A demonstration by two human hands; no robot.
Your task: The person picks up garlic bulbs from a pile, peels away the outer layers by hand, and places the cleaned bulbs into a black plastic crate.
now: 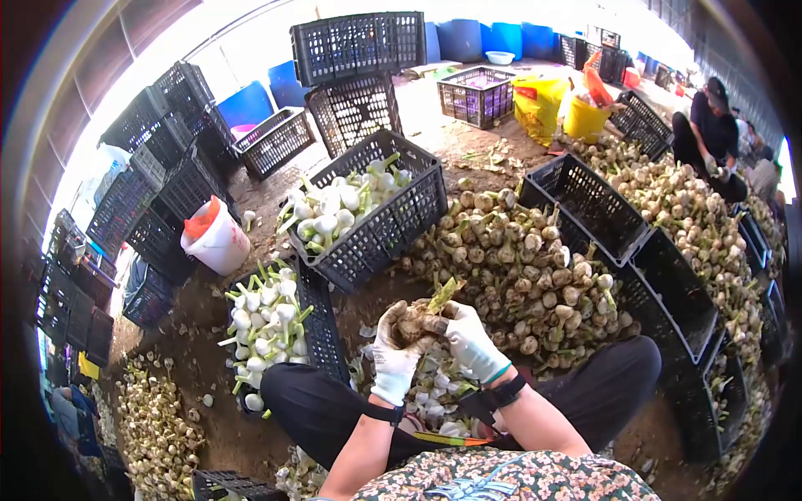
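Note:
In front of my lap I hold a dirt-brown garlic bulb (415,321) with a short greenish stalk. My left hand (394,355), in a soiled white glove, is closed around the bulb from the left. My right hand (473,341), gloved too, grips it from the right, with thumb and fingers at the bulb and its stalk base. Below my hands lies a heap of peeled-off husks (434,392). Unpeeled garlic (535,284) is piled just beyond my right hand. Peeled white garlic (271,321) fills a black crate (322,321) by my left knee.
Another black crate (380,238) of white garlic stands tilted ahead. Black crates (597,204) line my right side, with more garlic (668,200) beyond. A white bucket (219,242) and stacked crates (171,125) are at the left. A co-worker (710,134) sits at the far right.

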